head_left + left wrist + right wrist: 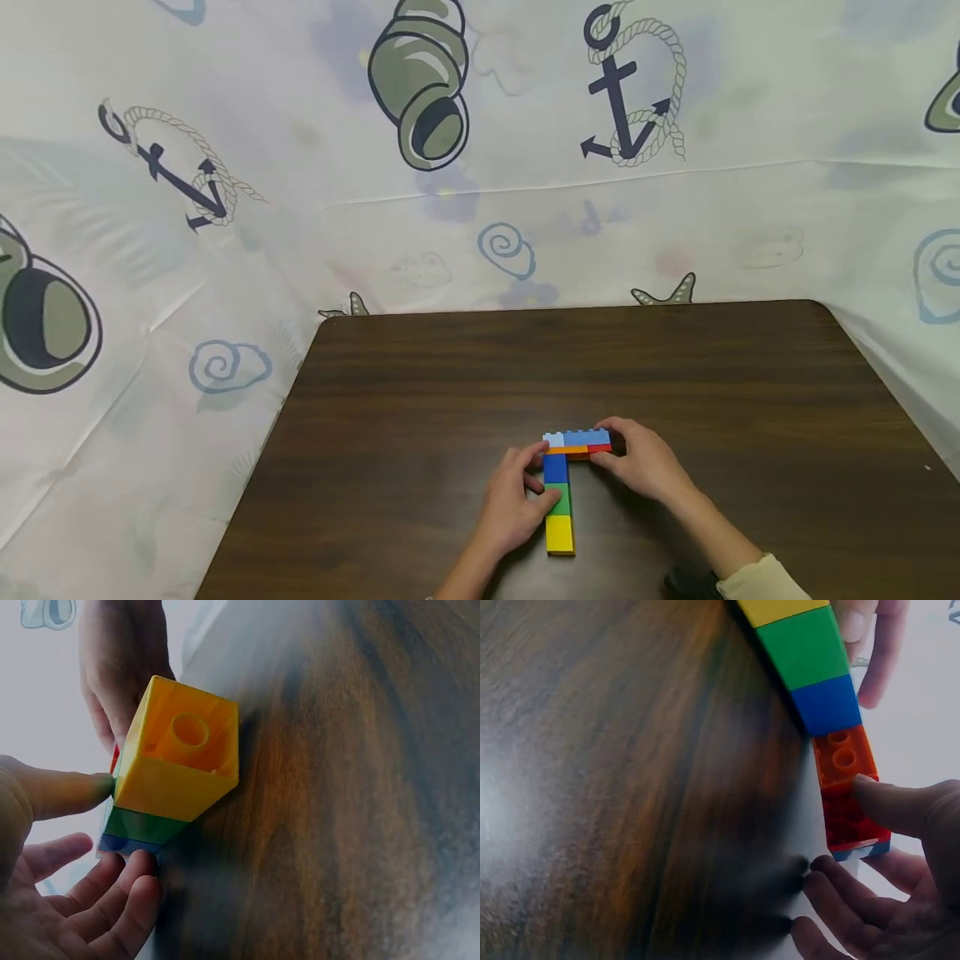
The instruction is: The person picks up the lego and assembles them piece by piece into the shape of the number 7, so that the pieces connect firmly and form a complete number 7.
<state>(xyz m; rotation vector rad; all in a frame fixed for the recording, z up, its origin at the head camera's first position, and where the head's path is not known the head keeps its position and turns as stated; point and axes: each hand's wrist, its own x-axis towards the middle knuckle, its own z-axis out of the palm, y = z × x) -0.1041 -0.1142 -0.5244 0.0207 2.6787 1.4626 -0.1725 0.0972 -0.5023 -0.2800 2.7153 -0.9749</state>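
Several toy building bricks are joined into an L-like shape lying on the table. Its leg is a yellow brick [559, 536], a green brick [562, 502] and a blue brick [556, 469]. Across the far end run an orange brick [845, 756] and a red brick [599, 448], with light blue bricks [587, 437] behind them. The left hand [512, 507] holds the leg, thumb on the green brick and fingers along the left side. At the crossbar's right end, the right hand [647, 461] pinches, its thumb against the red brick. The yellow brick's hollow underside [191, 731] faces the left wrist camera.
The dark wooden table [390, 400] has rounded far corners. Behind and beside it hangs a white cloth [525, 100] printed with anchors and shells. A dark object [688, 583], cut off by the frame, lies near the right forearm.
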